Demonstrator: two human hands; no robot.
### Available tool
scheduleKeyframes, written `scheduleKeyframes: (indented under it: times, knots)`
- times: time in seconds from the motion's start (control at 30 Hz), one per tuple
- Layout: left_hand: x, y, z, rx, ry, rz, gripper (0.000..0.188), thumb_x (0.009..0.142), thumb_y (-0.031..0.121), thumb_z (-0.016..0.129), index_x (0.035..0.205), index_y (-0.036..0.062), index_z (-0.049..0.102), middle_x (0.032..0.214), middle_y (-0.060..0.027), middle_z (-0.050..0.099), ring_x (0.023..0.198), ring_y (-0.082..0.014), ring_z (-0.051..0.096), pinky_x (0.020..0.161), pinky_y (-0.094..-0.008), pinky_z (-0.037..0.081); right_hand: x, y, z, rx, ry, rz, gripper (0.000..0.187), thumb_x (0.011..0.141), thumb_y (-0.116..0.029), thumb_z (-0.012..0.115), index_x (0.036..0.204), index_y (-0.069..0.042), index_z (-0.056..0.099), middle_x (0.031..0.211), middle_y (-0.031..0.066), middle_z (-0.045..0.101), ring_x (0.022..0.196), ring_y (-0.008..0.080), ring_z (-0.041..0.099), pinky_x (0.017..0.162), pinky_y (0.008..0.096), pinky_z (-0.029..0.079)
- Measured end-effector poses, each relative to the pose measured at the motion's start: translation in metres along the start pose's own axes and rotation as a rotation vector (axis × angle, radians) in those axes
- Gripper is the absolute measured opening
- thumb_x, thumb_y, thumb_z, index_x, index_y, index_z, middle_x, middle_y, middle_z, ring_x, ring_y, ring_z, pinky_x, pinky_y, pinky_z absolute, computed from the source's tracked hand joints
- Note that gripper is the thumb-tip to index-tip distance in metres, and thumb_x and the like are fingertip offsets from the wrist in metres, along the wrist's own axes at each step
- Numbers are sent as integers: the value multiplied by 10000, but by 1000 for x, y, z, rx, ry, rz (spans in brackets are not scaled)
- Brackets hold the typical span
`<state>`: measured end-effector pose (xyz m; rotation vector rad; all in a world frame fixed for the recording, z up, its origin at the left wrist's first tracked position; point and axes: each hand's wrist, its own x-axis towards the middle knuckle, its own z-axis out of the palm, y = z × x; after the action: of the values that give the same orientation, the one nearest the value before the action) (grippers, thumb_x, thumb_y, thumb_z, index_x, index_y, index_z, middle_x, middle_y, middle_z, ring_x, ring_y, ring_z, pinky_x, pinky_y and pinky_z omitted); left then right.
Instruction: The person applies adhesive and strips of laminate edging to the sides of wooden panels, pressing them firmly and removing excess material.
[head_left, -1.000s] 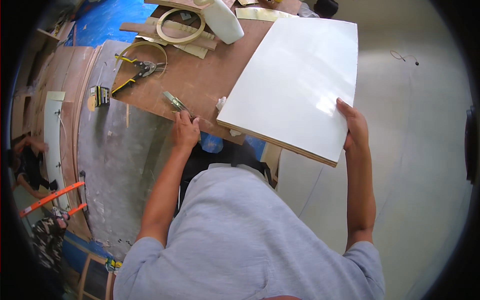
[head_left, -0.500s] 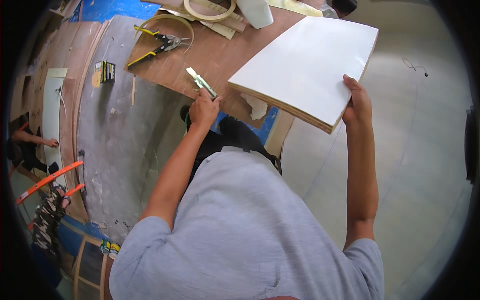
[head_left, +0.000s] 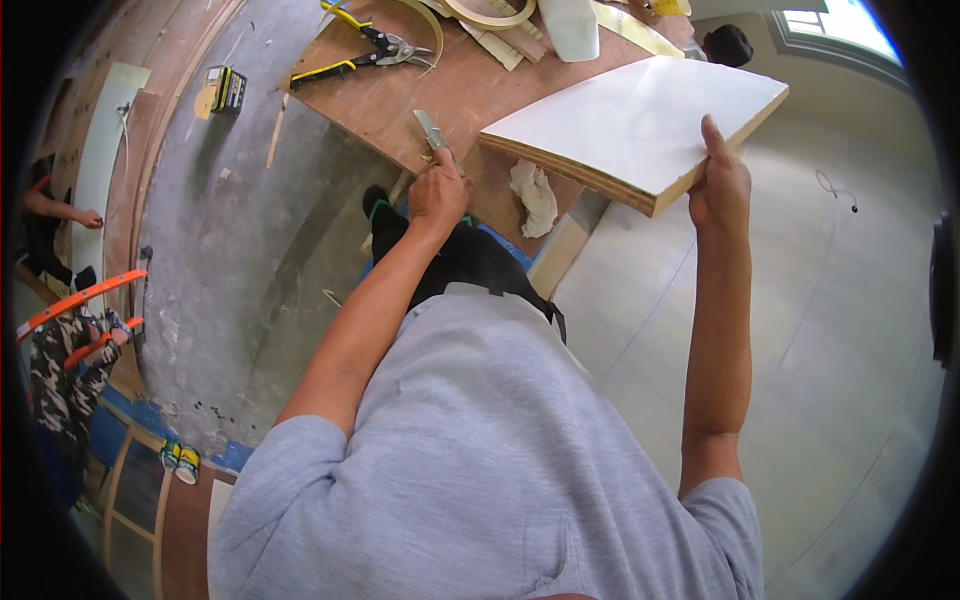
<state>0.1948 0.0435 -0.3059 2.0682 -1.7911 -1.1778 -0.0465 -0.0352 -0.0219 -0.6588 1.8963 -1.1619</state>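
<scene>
A utility knife (head_left: 436, 137) is gripped in my left hand (head_left: 438, 200), its blade end pointing away over the near edge of the wooden worktop (head_left: 400, 110). My right hand (head_left: 720, 185) holds a thick plywood panel (head_left: 640, 120) by its right side, thumb on the white top face and fingers underneath. The panel has one curved edge and bare layered sides. It is tilted, and whether its far part rests on the worktop I cannot tell. A crumpled white cloth or paper (head_left: 534, 198) lies near the worktop's edge, beside the panel.
Yellow-handled tin snips (head_left: 375, 48) and a roll of edge strip (head_left: 492, 8) lie on the worktop. A tape measure (head_left: 228, 90) sits on the grey surface to the left. Two people work at the far left beside orange bars (head_left: 80, 305). A dark-haired head (head_left: 728, 45) shows beyond the worktop.
The panel has tipped so that its white face looks narrower and its layered edge shows more. My left hand with the knife sits slightly farther right in the view, which has shifted too.
</scene>
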Motion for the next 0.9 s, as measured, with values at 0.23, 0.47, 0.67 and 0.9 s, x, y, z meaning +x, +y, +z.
scheduleKeyframes:
  times: [0.23,0.47,0.67,0.9]
  knots:
    - [-7,5,15,-81,86,-53,538,901,306,784,1203,5,457,1106,-311,691,1011,-446,718,862,-508,587,33,7,22,-958,414,-973,704,1043,-484,582,1512,32,482,1577,293,441,1500,414,385,1216,480,311]
    - [-5,15,26,-125,213,-194,538,898,310,771,1198,33,420,1100,-284,690,990,-470,710,829,-557,578,60,-40,69,-1020,-113,-832,474,1070,-446,497,1371,-133,686,1301,153,723,1215,304,671,1070,384,469]
    - [-9,25,45,-163,392,-296,479,889,207,717,1227,21,433,1123,-294,668,942,-471,721,797,-546,593,76,-44,82,-1030,-235,-1119,461,1075,-428,432,1367,-167,677,1313,146,713,1244,404,636,1096,472,449]
    - [-17,36,32,-170,470,-324,342,898,100,641,1173,-2,465,1127,-295,647,886,-475,730,761,-531,612,77,-54,93,-892,-665,-1029,573,1078,-527,415,1412,-127,654,1263,80,741,1055,231,703,919,360,537]
